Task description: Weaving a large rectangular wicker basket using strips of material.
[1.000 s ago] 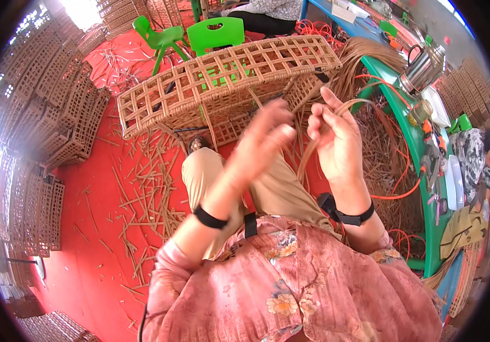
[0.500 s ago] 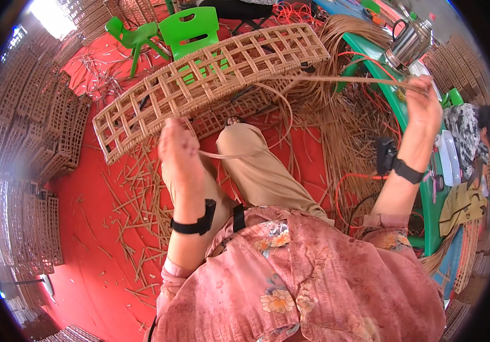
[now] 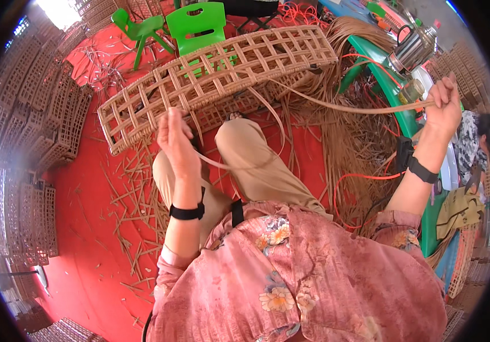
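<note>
Woven basket [image 3: 222, 93] sits just past the knees [image 3: 256, 154], upper ctr of view, lattice face turned up & slanting w/ its L end nearer. Hands are wide apart: R hand [image 3: 444, 108] well out to the side, fingers pinched on a cane strand [image 3: 365, 110] that runs back to the basket's near edge; L hand [image 3: 177, 142] upright by the basket's near edge, fingers straight; can't tell if it touches the basket or grips anything. A slack loop [image 3: 282, 128] hangs from the basket & runs toward the L palm; can't tell if it's the same strand.

To do it well, imo: brace basket w/ L, pull R smoothly in line w/ the exit gap, keep strand flat & untwisted, feed the loop so it doesn't kink, ease off as slack runs out.

Around: red floor covering [image 3: 91, 216]; lattice basket stacks [image 3: 28, 119] far L; green table [image 3: 432, 231] on R; big heap of loose cane [image 3: 359, 171] btwn table & knees; green chair [image 3: 199, 40] behind basket; steel flask [image 3: 410, 52] & jar [image 3: 411, 91] on table; cut scraps [image 3: 134, 239] on floor; orange cable [image 3: 365, 176] over the heap. Poss. snags: cable, heap, table edge & jar, all near the R-hand pull.
</note>
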`<state>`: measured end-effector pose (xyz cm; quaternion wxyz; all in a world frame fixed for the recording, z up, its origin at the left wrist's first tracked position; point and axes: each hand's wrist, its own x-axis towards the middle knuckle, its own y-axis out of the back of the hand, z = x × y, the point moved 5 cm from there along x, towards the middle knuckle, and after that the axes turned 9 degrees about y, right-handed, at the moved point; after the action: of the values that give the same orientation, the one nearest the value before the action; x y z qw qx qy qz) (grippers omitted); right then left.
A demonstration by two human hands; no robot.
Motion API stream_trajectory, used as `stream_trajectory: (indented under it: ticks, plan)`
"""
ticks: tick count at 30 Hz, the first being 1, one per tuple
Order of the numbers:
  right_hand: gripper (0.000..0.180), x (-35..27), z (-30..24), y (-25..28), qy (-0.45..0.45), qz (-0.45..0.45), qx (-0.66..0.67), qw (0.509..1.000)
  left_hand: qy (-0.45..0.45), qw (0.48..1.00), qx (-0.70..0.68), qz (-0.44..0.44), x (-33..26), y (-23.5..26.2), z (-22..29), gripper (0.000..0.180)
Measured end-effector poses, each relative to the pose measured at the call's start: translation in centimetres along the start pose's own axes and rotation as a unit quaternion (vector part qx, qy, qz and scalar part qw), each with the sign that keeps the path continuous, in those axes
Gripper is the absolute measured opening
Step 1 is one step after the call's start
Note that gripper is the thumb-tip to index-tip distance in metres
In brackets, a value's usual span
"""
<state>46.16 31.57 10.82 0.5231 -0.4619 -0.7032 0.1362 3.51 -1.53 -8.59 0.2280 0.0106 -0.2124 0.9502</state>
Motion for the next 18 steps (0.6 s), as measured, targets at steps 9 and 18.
stream_trajectory:
  ticks: [9, 18]
  plan:
    - [0.036, -2.0, 2.0, -9.6, -0.071, -0.128, -0.245, 0.959, -0.071, 0.692, 0.271, -0.665, -17.4, -13.4, -3.5, 0.028]
    - [0.026, -17.3, 12.5, -11.7, -0.220, -0.422, -0.523, 0.707, 0.088, 0.920, 0.178, -0.336, -8.1, -12.9, 0.4, 0.050]
